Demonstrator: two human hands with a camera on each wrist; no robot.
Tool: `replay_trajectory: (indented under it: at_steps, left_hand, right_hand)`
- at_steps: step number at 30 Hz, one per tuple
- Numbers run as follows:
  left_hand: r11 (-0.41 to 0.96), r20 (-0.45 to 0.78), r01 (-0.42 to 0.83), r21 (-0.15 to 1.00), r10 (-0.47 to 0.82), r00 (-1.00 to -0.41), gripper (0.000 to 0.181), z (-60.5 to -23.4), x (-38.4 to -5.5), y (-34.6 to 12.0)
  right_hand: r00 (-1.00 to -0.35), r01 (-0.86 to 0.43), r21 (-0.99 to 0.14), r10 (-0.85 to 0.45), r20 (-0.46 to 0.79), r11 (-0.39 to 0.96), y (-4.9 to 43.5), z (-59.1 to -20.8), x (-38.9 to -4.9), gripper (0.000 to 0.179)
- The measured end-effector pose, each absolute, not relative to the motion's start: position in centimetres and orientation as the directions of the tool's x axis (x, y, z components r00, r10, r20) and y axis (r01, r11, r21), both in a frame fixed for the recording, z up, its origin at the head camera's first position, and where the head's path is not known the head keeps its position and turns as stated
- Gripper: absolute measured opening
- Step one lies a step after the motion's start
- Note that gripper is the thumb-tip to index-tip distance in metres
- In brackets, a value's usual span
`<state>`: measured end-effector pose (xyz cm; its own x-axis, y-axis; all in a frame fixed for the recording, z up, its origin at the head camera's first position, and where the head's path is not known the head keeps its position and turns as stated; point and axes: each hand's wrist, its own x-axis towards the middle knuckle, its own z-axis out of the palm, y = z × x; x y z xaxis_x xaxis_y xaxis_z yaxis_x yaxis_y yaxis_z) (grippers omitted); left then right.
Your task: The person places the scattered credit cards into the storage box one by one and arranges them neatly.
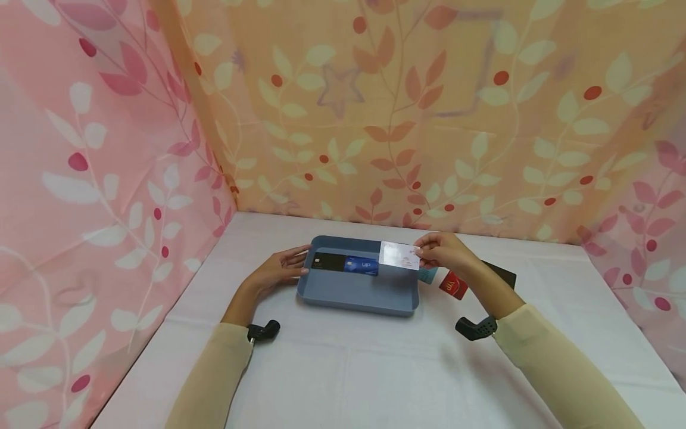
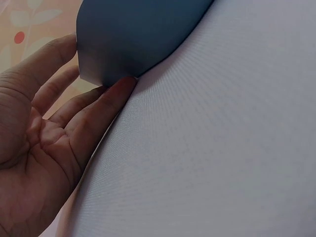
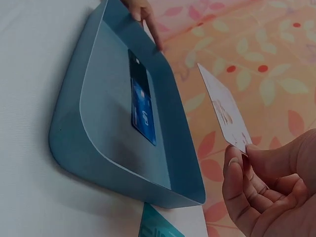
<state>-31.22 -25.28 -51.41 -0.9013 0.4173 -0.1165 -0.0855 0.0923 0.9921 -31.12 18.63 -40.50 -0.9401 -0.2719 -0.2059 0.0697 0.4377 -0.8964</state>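
A blue-grey tray (image 1: 354, 293) (image 3: 98, 153) (image 2: 133, 34) sits mid-table on the white cloth. Inside it lie a black card (image 1: 330, 261) and a blue card (image 1: 361, 265) (image 3: 143, 111) side by side. My left hand (image 1: 281, 269) (image 2: 54, 123) rests with straight fingers against the tray's left wall. My right hand (image 1: 442, 251) (image 3: 266, 187) pinches a white card (image 1: 399, 255) (image 3: 224, 111) by its edge, held just above the tray's right end.
Right of the tray lie a teal card (image 1: 429, 274) (image 3: 158, 224), a red card (image 1: 453, 284) and a black card (image 1: 501, 273), partly hidden by my right forearm. Leaf-patterned fabric walls (image 1: 375, 119) close in the back and both sides.
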Motion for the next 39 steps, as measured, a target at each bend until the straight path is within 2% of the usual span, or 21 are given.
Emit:
replay_trajectory:
  at_steps: [9, 26, 39]
  left_hand:
    - [0.079, -0.111, -0.086, 0.993, 0.417, -0.902, 0.072, -51.4, -31.2, -25.2]
    - [0.109, -0.120, -0.083, 0.991, 0.403, -0.907, 0.071, -51.2, -31.0, -25.3]
    - [0.112, -0.133, -0.095, 0.989, 0.401, -0.907, 0.071, -51.3, -31.1, -25.3]
  right_hand:
    - [-0.931, 0.071, -0.882, -0.285, -0.226, 0.465, 16.7, -41.2, -32.3, 0.032]
    - [-0.949, 0.057, -0.834, -0.231, -0.217, 0.549, 13.7, -43.5, -33.6, 0.020]
    - [-0.956, 0.048, -0.833, -0.217, -0.199, 0.552, 12.8, -44.9, -34.0, 0.010]
